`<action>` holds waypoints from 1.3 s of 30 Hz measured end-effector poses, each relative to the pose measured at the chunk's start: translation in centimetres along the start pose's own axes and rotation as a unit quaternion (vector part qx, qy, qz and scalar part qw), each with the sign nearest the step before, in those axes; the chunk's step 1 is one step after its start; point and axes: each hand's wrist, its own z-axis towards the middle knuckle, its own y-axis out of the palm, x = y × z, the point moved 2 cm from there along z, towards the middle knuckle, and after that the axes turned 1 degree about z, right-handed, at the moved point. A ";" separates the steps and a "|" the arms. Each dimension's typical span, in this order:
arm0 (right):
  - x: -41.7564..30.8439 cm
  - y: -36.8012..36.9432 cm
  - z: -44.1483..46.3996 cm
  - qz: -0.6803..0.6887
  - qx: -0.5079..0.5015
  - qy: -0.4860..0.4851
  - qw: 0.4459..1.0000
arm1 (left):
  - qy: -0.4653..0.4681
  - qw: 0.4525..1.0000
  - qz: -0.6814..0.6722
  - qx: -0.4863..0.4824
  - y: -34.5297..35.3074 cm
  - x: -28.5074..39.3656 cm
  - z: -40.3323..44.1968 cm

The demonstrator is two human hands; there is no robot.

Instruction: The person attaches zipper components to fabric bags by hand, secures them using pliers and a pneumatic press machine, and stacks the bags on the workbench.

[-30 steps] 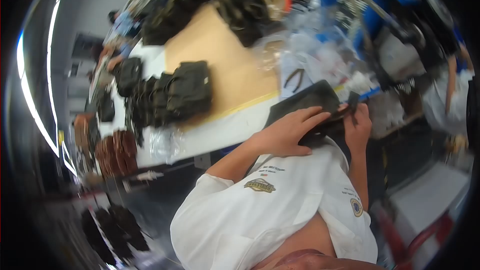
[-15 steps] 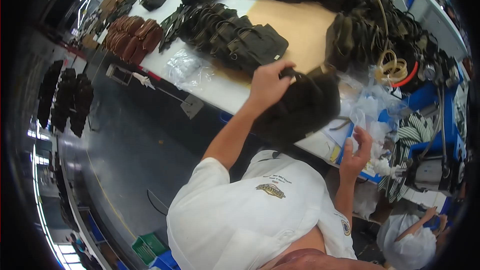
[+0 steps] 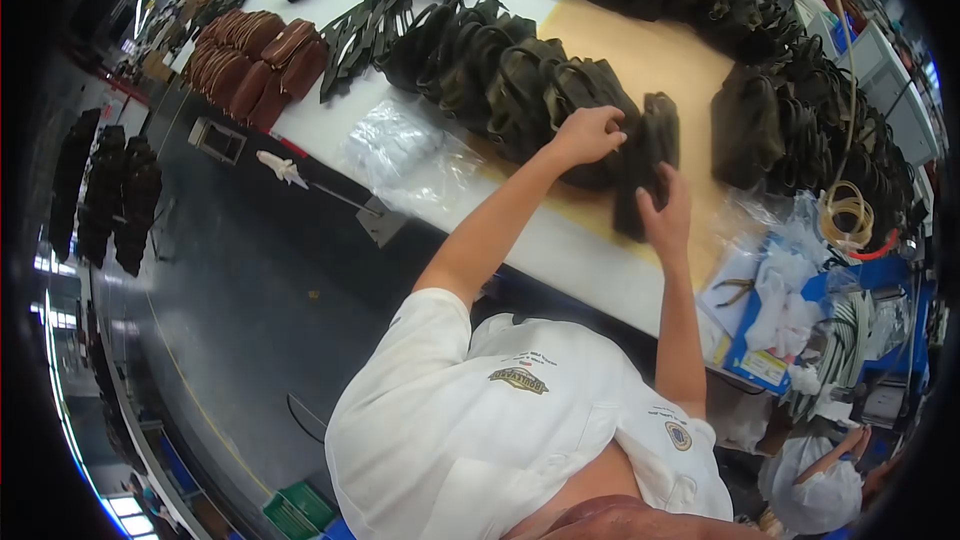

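A dark green bag (image 3: pixel 648 165) stands upright on the tan board (image 3: pixel 640 50), at the right end of a row of similar bags (image 3: pixel 510 80). My left hand (image 3: pixel 590 135) is at the upper left of this bag, its fingers curled and closed by the bag's top; what they pinch is too small to make out. On the bag's right side, near its lower part, my right hand (image 3: pixel 668 202) rests with thumb and fingers apart, gripping the bag's side.
Brown pouches (image 3: pixel 262 65) and clear plastic wrap (image 3: pixel 400 145) lie on the white table (image 3: pixel 345 115) to the left. More dark bags (image 3: pixel 750 125) stand at the right. Pliers (image 3: pixel 735 290) lie by a blue tray (image 3: pixel 755 360). Another person (image 3: pixel 815 480) is at the lower right.
The dark bag has moved from in front of me onto the board beside the row. My left hand moved up and right with it; my right hand, open and away from it before, has reached it.
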 end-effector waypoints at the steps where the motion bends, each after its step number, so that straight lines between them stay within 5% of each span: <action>1: 0.1 1.8 1.1 -0.025 0.000 0.031 0.999 | 0.008 1.000 -0.012 0.020 -1.7 -1.3 -0.3; 7: -2.1 6.9 6.1 -0.206 -0.034 0.111 0.972 | -0.012 0.971 -0.011 0.238 -20.3 -11.1 2.0; 11: -4.9 7.0 7.8 -0.306 -0.008 0.034 0.951 | 0.025 0.895 0.237 0.378 -30.1 -20.1 6.0; 17: -5.8 11.2 8.9 -0.344 -0.159 0.108 0.919 | -0.151 0.972 0.158 0.083 -29.7 -25.9 8.2; 21: -2.5 11.9 11.7 -0.293 -0.057 0.099 0.949 | -0.145 0.980 0.110 0.076 -27.4 -23.7 8.0; 23: -2.6 11.6 13.8 -0.136 0.012 0.242 0.961 | -0.165 0.984 0.027 0.057 -26.7 -22.9 8.2; 24: -3.6 11.6 15.2 -0.084 -0.008 0.296 0.952 | -0.166 0.985 -0.015 0.042 -26.3 -22.0 8.4; 29: -8.2 16.4 18.2 -0.022 -0.116 0.214 0.970 | -0.154 0.978 -0.114 -0.080 -24.8 -21.0 9.6; 31: -6.5 20.5 17.9 0.203 -0.227 0.268 0.914 | -0.141 0.976 -0.108 -0.123 -24.6 -19.2 9.1; 32: -5.4 22.2 17.8 0.120 -0.204 0.265 0.935 | -0.146 0.980 -0.047 -0.124 -24.4 -18.4 8.8; 35: -10.5 21.6 20.1 0.135 -0.271 0.329 0.894 | -0.156 0.983 -0.026 -0.089 -23.1 -18.5 8.3; 39: -8.0 22.7 20.5 0.179 -0.320 0.345 0.864 | -0.182 0.981 -0.035 -0.057 -22.1 -18.7 8.8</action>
